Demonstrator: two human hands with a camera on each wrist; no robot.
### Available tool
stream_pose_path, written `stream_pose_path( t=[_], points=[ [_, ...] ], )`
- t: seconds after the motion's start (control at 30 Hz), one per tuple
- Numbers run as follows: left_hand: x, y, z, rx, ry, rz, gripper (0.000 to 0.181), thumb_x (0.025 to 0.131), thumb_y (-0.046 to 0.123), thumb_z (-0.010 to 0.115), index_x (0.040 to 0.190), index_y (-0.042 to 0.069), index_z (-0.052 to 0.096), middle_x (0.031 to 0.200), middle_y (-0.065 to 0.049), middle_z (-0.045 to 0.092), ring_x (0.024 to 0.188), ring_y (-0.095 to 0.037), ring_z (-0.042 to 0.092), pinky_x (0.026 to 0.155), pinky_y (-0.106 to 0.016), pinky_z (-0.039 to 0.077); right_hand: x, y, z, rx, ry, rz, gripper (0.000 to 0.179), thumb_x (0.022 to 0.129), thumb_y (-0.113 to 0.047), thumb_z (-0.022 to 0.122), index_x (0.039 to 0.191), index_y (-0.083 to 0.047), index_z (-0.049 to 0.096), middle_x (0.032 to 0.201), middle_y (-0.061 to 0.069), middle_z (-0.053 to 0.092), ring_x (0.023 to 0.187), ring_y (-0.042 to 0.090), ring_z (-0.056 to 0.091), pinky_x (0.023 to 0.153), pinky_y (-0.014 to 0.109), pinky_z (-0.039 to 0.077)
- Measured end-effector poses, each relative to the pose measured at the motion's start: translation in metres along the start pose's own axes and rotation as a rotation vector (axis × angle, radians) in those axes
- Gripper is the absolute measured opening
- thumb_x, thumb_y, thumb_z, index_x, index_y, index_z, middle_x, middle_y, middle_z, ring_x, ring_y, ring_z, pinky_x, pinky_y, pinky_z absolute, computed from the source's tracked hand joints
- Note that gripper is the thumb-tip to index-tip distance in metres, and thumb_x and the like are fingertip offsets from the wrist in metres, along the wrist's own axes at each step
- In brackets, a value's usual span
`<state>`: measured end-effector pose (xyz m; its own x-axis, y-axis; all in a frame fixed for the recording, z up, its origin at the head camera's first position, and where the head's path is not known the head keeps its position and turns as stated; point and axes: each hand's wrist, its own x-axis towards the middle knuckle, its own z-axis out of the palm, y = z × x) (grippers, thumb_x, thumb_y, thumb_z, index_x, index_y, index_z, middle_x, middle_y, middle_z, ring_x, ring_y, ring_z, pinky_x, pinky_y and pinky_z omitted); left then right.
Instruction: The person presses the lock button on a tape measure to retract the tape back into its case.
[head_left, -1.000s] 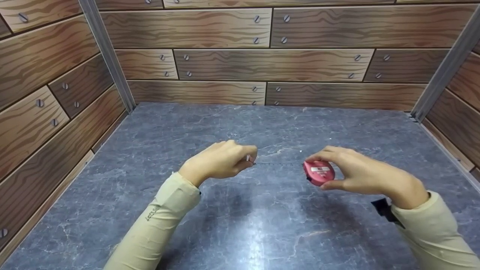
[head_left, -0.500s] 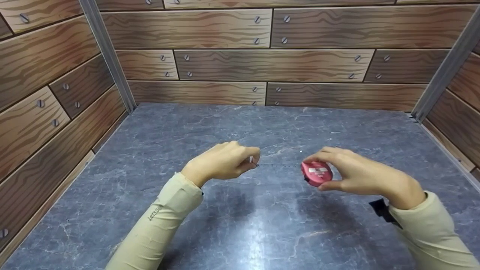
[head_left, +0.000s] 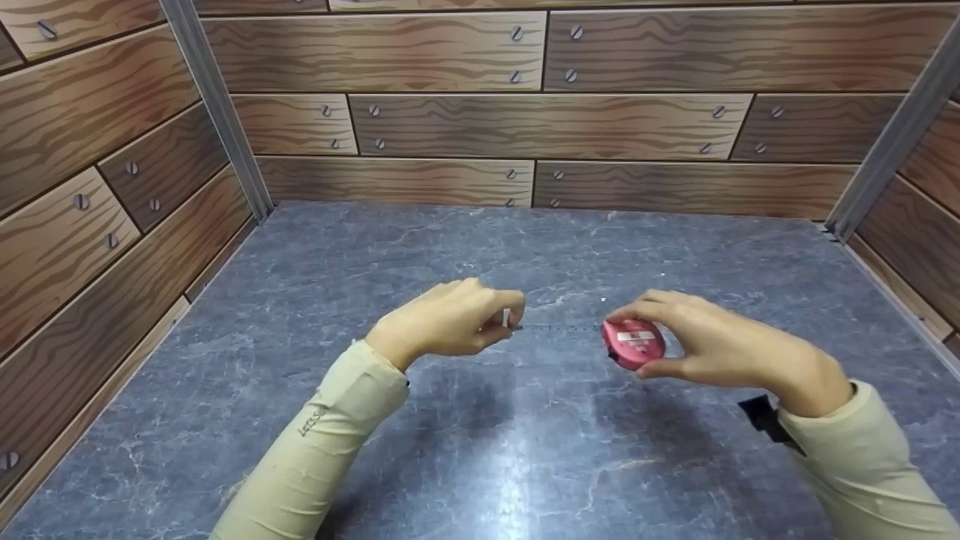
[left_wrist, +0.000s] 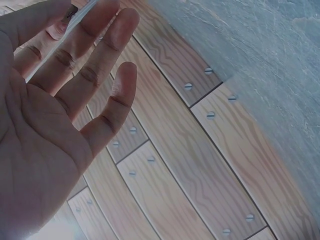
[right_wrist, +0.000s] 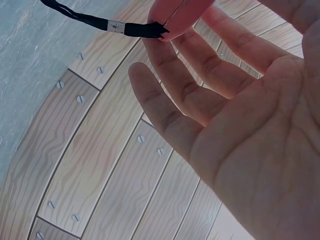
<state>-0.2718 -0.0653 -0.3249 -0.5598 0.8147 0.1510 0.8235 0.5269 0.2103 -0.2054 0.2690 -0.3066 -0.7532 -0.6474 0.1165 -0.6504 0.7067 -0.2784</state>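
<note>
A round red tape measure [head_left: 639,351] with a white label is held above the table by my right hand [head_left: 720,341], thumb at its near side and fingers at its far side. From it a thin length of measuring tape [head_left: 561,328] runs left to my left hand [head_left: 448,319], which pinches the tape's end between thumb and finger. A pale strip of that tape [left_wrist: 60,39] and its dark end hook [left_wrist: 71,13] show at the fingers in the left wrist view. From the case hangs a black wrist strap [right_wrist: 95,22], seen in the right wrist view.
Both hands are over a blue-grey marbled tabletop [head_left: 420,247]. Wood-patterned panels [head_left: 450,127] wall it at the back, left and right, with grey posts [head_left: 217,112] at the back corners.
My left hand has shifted slightly right and my right hand slightly left with the tape measure. The tape stretch between them is a little shorter.
</note>
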Motion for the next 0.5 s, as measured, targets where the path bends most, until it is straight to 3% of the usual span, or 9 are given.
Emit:
stream_pose_path(
  t=[0.3,0.5],
  points=[
    [0.0021,0.0019,-0.0007,-0.002,0.009,0.015,0.009,0.105,0.009,0.064,0.11,0.015,0.069,0.075,0.004,0.058,0.065,-0.01,0.048,0.064,-0.032,0.047,0.002,-0.0004,0.0012,-0.01,0.014,-0.023,0.063,0.085,-0.019,0.09,0.143,-0.013,0.066,0.125,-0.001,0.071,0.111,0.016,0.067,0.096,0.044,0.061],
    [0.003,0.0025,0.0009,-0.011,-0.005,0.005,0.009,0.107,0.012,0.063,0.112,0.016,0.07,0.076,0.003,0.06,0.066,-0.01,0.048,0.066,-0.032,0.047,0.0034,-0.0001,0.0031,-0.021,0.024,-0.053,0.063,0.085,-0.021,0.091,0.142,-0.013,0.067,0.126,-0.002,0.071,0.113,0.016,0.067,0.097,0.044,0.06]
  ],
)
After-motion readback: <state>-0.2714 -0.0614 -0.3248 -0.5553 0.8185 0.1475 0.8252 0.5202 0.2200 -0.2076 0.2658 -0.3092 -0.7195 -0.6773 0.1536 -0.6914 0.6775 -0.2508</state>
